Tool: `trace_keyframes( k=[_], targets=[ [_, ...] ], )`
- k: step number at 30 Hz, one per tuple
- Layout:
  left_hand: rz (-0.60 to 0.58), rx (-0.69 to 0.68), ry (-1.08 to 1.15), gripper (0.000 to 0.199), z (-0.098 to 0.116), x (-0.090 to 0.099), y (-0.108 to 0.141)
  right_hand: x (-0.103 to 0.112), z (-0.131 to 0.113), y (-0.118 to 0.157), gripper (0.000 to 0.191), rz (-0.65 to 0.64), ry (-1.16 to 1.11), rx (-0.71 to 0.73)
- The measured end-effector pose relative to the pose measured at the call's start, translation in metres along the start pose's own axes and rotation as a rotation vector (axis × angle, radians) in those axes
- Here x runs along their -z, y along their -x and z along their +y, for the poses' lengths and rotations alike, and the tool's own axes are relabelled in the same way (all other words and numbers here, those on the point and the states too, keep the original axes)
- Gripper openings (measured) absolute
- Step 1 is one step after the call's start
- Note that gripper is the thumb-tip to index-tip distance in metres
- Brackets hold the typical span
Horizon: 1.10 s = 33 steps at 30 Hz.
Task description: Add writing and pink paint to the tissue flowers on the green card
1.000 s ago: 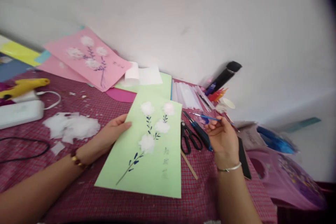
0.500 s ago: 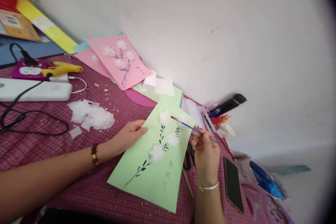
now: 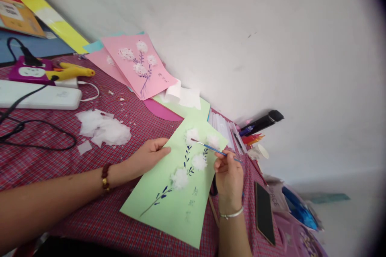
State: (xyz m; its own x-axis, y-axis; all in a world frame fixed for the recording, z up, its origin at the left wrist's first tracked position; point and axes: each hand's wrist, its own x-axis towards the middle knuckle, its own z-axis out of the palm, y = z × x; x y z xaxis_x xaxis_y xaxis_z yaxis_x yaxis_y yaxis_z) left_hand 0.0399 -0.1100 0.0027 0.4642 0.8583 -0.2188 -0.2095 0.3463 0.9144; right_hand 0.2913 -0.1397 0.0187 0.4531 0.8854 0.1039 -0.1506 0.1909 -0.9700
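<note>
A green sheet of paper (image 3: 163,213) bears a painted dark stem with leaves, several fluffy white paper blossoms and faint handwritten characters. My left hand (image 3: 152,154) grips its left edge, thumb on top. In my right hand (image 3: 229,174) is a thin blue paintbrush (image 3: 215,149), pinched between thumb and fingers. The brush's brownish tip lies at the top-left white blossom (image 3: 191,135); whether it touches is hard to tell. Partly hidden behind my right hand are dark scissors (image 3: 214,184) and a thin wooden stick (image 3: 214,211).
Torn white tissue (image 3: 105,128) lies left on the checked cloth. Pink sheets with white flowers (image 3: 141,66) lean by the wall. A white power strip (image 3: 39,95) with cables and a yellow glue gun (image 3: 70,73) sit far left; a phone (image 3: 264,213) lies at right.
My right hand has moved left with the paintbrush, bringing its tip from beside the top-left blossom onto or over it. My left hand keeps holding the green paper.
</note>
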Motion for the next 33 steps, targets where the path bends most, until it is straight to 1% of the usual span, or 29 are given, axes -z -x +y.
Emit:
trace_keyframes(
  k=[3,7,9,12,16,20,24,28,31,33],
  targets=[
    [-0.004,-0.001,0.004,0.034,-0.001,0.000,0.000,-0.001,0.001,0.000,0.024,-0.018,0.014,-0.011],
    [-0.010,-0.003,0.004,0.033,-0.001,0.000,-0.001,-0.001,0.001,0.000,0.022,0.036,-0.030,0.079],
    [-0.014,0.005,0.020,0.034,-0.001,0.000,0.000,-0.002,0.001,0.000,0.021,0.042,-0.006,0.090],
    [-0.027,0.014,0.043,0.036,-0.001,0.000,0.000,-0.002,0.001,0.000,0.021,0.041,0.025,0.078],
    [-0.015,0.005,0.049,0.032,-0.002,0.001,0.000,-0.002,0.000,0.000,0.024,0.072,-0.038,0.051],
    [0.011,0.017,0.035,0.030,0.000,0.002,0.000,0.000,-0.001,0.000,0.023,0.059,-0.072,0.019],
    [0.082,0.065,-0.008,0.033,0.004,0.002,0.003,0.001,-0.001,-0.001,0.024,0.078,-0.129,0.046],
    [0.216,0.125,-0.052,0.034,0.009,0.012,-0.002,0.004,-0.004,-0.005,0.027,0.077,-0.146,0.098],
    [0.322,0.119,-0.051,0.040,0.014,0.023,-0.013,0.006,-0.003,-0.003,0.023,0.059,-0.077,0.185],
    [0.350,0.100,-0.068,0.043,0.017,0.031,-0.022,0.006,-0.001,0.003,0.020,0.027,0.056,0.256]
  ],
)
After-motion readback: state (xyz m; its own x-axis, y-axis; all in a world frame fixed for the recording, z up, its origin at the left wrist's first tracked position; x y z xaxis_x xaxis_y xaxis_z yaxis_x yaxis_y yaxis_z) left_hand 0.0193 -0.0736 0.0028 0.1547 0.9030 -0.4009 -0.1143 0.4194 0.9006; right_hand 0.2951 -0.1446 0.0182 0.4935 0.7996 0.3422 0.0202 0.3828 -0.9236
